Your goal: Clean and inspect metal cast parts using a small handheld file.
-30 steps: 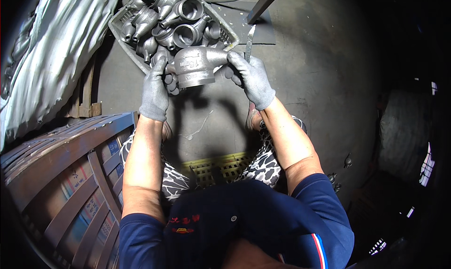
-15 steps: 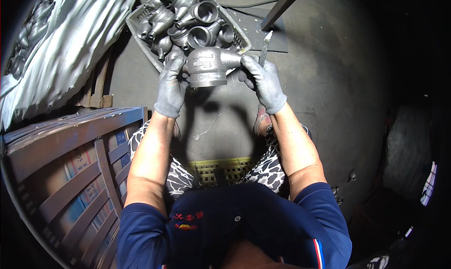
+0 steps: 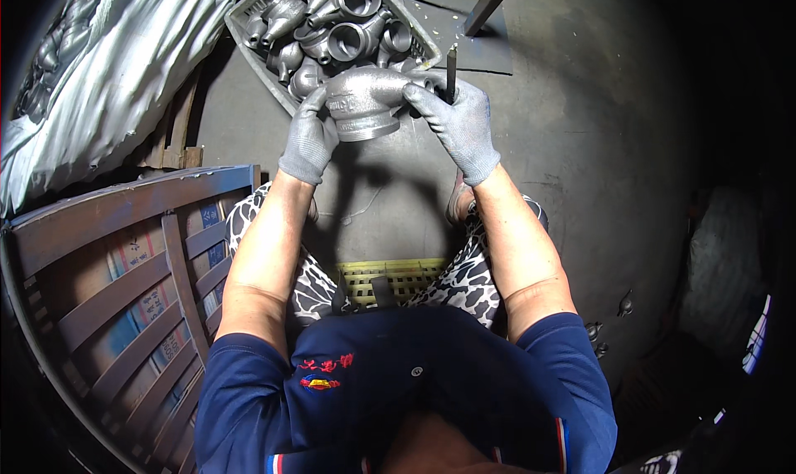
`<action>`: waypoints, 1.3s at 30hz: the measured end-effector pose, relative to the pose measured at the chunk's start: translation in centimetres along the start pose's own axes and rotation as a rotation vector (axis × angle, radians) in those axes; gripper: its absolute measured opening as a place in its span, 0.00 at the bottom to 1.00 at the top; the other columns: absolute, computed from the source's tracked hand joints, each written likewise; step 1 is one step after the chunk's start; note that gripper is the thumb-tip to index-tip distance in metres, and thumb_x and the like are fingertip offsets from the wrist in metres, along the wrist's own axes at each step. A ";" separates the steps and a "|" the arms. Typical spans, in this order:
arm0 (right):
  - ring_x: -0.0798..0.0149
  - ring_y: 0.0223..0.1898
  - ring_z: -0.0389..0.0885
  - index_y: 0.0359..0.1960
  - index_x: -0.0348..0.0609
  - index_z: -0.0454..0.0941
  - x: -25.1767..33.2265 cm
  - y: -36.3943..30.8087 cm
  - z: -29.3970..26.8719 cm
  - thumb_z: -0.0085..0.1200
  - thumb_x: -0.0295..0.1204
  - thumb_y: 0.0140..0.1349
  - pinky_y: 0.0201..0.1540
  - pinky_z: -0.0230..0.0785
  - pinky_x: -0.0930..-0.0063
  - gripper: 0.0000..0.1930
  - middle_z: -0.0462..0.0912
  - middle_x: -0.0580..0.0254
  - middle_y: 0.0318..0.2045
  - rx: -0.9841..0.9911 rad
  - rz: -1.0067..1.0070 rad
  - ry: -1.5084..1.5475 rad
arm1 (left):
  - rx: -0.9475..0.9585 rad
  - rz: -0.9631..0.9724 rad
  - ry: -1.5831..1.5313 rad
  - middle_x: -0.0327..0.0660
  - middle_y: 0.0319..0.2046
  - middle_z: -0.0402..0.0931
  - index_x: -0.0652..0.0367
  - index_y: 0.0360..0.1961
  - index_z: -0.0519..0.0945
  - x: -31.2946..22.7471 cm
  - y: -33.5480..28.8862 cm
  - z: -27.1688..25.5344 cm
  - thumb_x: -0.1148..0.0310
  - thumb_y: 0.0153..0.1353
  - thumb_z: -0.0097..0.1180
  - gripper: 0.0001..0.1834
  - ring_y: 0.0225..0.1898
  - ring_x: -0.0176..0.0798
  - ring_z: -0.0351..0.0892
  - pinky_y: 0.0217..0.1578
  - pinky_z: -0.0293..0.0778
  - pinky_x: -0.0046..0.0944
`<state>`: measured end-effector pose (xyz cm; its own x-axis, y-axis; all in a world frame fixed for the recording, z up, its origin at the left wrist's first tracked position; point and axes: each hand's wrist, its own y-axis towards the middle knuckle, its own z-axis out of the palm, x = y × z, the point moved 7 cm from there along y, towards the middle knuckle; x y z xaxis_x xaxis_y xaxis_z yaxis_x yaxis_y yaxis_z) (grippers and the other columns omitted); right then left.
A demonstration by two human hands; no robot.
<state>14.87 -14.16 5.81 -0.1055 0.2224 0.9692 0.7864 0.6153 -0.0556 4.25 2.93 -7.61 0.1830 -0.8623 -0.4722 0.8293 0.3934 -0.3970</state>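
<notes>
Between my gloved hands I hold up a grey metal water-meter body (image 3: 365,97), a hollow casting with raised lettering and side spouts. Its round threaded rim faces down toward me. My left hand (image 3: 308,147) grips its left end, thumb on top. On the other side, my right hand (image 3: 460,130) pinches the right spout. That same hand also keeps a narrow flat metal file (image 3: 451,74) pointing upward, seen nearly edge-on. Just beyond stands a pale plastic crate (image 3: 420,35) heaped with similar castings (image 3: 284,16).
A slatted crate (image 3: 124,202) with printed cartons inside stands at my left. Behind it lies crumpled white sheeting (image 3: 149,68) beside more castings. A yellow plastic crate (image 3: 398,267) is between my legs. A dark metal leg (image 3: 494,2) stands far right; small castings (image 3: 626,302) lie on the right floor.
The water-meter body has been turned and tilted in my hands, its lettering rotated away. Both hands are slightly higher. The file has swung from broadside to nearly edge-on.
</notes>
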 end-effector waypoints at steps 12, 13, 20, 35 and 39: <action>0.83 0.15 0.63 0.39 0.37 0.77 -3.3 1.3 -1.2 0.54 0.37 0.60 0.15 0.52 0.89 0.14 0.79 0.65 0.22 -0.233 0.298 0.518 | -0.009 0.099 0.260 0.42 0.35 0.75 0.61 0.48 0.73 -3.0 -3.9 4.6 0.60 0.64 0.49 0.17 0.40 0.38 0.76 0.43 0.75 0.40; 0.83 0.15 0.63 0.40 0.37 0.77 -3.3 1.3 -1.2 0.54 0.37 0.60 0.15 0.52 0.89 0.15 0.78 0.65 0.22 -0.261 0.305 0.511 | 0.026 0.077 0.462 0.45 0.40 0.76 0.65 0.50 0.72 -2.7 -4.4 5.0 0.64 0.65 0.47 0.17 0.44 0.44 0.77 0.50 0.73 0.47; 0.80 0.20 0.69 0.38 0.37 0.80 -2.3 1.5 1.0 0.59 0.32 0.58 0.20 0.60 0.86 0.11 0.79 0.67 0.23 -0.223 0.284 0.417 | 0.205 -0.001 -0.005 0.44 0.54 0.69 0.62 0.58 0.65 0.4 -4.4 7.8 0.76 0.61 0.48 0.22 0.57 0.42 0.68 0.59 0.63 0.53; 0.56 0.58 0.70 0.62 0.33 0.59 5.1 -1.7 2.8 0.49 0.28 0.61 0.58 0.62 0.70 0.28 0.69 0.43 0.57 0.175 -0.267 -0.191 | 0.206 0.086 -0.090 0.50 0.57 0.65 0.62 0.61 0.60 -4.3 -4.4 7.1 0.81 0.58 0.48 0.28 0.58 0.48 0.66 0.60 0.63 0.55; 0.62 0.42 0.78 0.57 0.34 0.68 4.7 -2.3 5.1 0.44 0.18 0.59 0.47 0.68 0.72 0.22 0.79 0.51 0.40 0.253 -0.262 -0.240 | 0.188 0.155 -0.043 0.49 0.55 0.68 0.63 0.58 0.63 -5.0 -4.7 7.4 0.78 0.58 0.48 0.25 0.58 0.48 0.67 0.61 0.60 0.55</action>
<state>9.51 -10.68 9.32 -0.4440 0.1851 0.8767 0.5430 0.8339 0.0990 3.29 3.05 2.43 0.3345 -0.8105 -0.4808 0.8726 0.4590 -0.1667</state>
